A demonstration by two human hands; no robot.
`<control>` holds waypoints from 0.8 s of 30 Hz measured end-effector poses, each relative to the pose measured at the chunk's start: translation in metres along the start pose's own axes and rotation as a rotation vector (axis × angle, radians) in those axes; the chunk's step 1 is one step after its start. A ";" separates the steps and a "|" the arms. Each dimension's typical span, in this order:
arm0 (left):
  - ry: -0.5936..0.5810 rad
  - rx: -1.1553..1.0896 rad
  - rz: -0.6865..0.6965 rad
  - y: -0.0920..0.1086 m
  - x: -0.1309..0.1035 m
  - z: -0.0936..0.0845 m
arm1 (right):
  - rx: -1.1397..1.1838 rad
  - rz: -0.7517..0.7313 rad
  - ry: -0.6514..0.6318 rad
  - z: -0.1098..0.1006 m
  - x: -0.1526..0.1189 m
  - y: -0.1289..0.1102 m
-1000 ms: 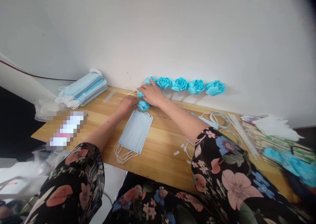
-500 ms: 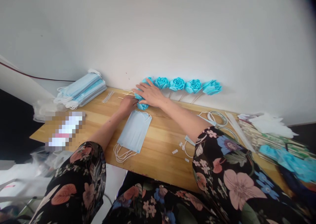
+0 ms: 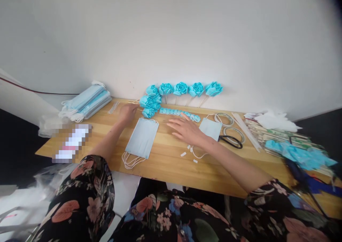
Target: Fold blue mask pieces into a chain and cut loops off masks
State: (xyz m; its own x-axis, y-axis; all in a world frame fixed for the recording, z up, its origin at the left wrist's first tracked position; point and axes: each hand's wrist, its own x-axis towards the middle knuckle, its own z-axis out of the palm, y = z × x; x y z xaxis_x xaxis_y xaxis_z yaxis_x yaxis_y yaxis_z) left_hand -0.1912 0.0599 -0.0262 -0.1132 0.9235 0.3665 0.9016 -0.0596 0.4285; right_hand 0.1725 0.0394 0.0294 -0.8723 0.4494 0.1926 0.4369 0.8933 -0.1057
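My left hand (image 3: 128, 112) nearer; flower bunch (image 3: 150, 102) just rightward, stems (image 3: 133, 101) pointing left; grip unclear. Right hand (image 3: 189, 131) spread, near blue strip (image 3: 171, 111).

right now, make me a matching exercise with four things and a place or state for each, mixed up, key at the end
Things:
1. right hand
2. stack of masks
3. row of blue flowers
4. strip of small blue folds

Places or states:
A. heads up against the wall, stems below
B. palm down, fingers spread
C. flat on the wood, just beyond the hand with spread fingers
D. piled at the back left of the table

Pairs: 1-B; 2-D; 3-A; 4-C
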 end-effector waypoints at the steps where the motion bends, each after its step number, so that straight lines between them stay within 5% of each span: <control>1: 0.032 0.003 -0.051 0.001 0.000 -0.002 | 0.002 0.024 -0.014 0.000 -0.005 0.001; 7: 0.171 -0.183 -0.205 0.021 0.008 -0.008 | 0.025 0.100 -0.059 0.006 0.006 -0.001; 15: 0.032 -0.279 -0.134 0.047 0.025 -0.001 | 0.069 0.148 -0.041 0.030 0.071 0.003; 24: 0.043 -0.183 -0.157 0.064 0.037 -0.003 | 0.084 0.209 0.009 0.058 0.113 0.016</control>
State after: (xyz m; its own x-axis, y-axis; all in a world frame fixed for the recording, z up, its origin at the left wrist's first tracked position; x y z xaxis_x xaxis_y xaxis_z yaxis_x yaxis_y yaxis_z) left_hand -0.1385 0.0891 0.0171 -0.2673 0.9101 0.3166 0.7813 0.0124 0.6240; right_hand 0.0681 0.1037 -0.0068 -0.7628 0.6248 0.1667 0.5876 0.7774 -0.2247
